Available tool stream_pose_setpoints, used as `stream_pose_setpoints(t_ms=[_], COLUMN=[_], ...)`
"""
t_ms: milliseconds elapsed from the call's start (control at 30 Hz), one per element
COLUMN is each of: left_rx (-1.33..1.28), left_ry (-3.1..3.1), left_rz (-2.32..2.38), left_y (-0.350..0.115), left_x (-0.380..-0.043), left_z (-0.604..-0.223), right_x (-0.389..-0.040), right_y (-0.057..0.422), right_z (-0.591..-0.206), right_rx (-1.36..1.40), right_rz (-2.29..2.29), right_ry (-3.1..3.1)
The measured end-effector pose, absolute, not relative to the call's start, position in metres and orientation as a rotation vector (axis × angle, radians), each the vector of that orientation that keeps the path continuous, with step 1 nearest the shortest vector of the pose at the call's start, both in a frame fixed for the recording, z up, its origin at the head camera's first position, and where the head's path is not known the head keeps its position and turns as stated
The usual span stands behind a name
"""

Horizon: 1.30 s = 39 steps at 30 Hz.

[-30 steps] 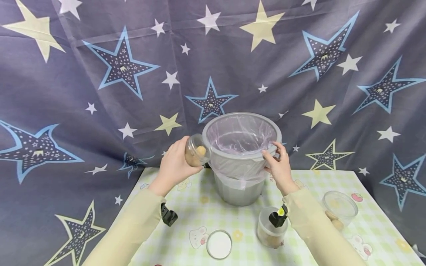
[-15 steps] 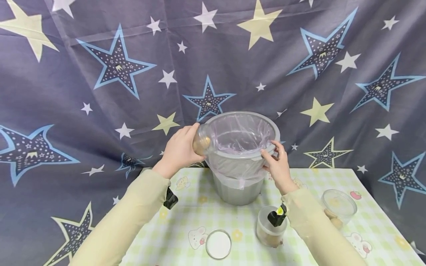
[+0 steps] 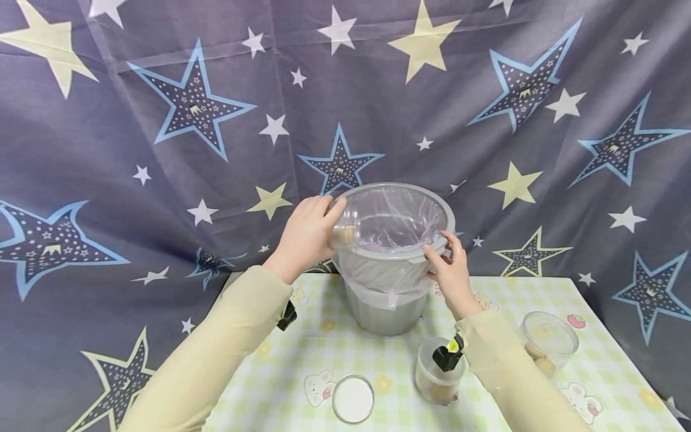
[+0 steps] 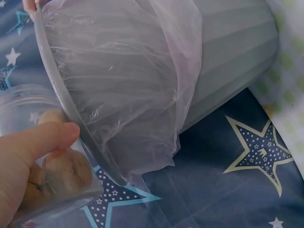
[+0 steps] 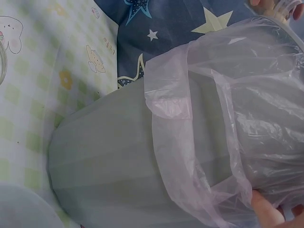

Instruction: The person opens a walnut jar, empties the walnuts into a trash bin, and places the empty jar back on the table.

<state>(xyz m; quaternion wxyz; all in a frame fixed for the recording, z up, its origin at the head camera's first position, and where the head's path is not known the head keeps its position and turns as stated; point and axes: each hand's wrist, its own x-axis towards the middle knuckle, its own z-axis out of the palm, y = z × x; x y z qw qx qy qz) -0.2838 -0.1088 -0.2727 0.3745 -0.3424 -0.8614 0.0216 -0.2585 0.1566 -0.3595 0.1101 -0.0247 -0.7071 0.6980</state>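
My left hand (image 3: 305,237) grips a clear jar (image 3: 351,223), tilted with its mouth over the left rim of the grey trash bin (image 3: 385,315). In the left wrist view, brown roundish pieces (image 4: 66,171) lie inside the jar, and the thumb presses across its wall; what they are is hard to tell. A thin pinkish plastic bag (image 3: 378,276) lines the bin and folds down over its outside. On the bin's right front rim, my right hand (image 3: 454,273) holds on, thumb in front and fingers along the edge. The bin's bottom inside is hidden.
Under the right wrist stands a frosted jar (image 3: 438,381) with brownish contents. Farther right is another clear jar (image 3: 564,336) holding brown pieces. A round white lid (image 3: 353,399) lies near the front of the checked tablecloth (image 3: 302,372). A star-patterned curtain (image 3: 227,180) hangs behind.
My left hand has brought the jar rightward and up from beside the bin to its rim, tipping the mouth toward the inside. The right hand keeps its place on the rim.
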Motion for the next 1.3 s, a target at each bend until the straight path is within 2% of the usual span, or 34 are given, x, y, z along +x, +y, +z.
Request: stream_pose_setpoints(t_ms=[400, 1300], left_rx=[-0.887, -0.92], left_ry=[-2.116, -2.102], left_rz=[0.222, 0.286], left_y=[-0.103, -0.102], left_x=[-0.288, -0.294], left_z=[-0.274, -0.267], right_x=[-0.261, -0.258], right_y=[0.154, 0.157], right_z=[-0.359, -0.362], right_rx=[-0.076, -0.052], right_rz=[2.046, 1.978], right_ry=[-2.074, -2.111])
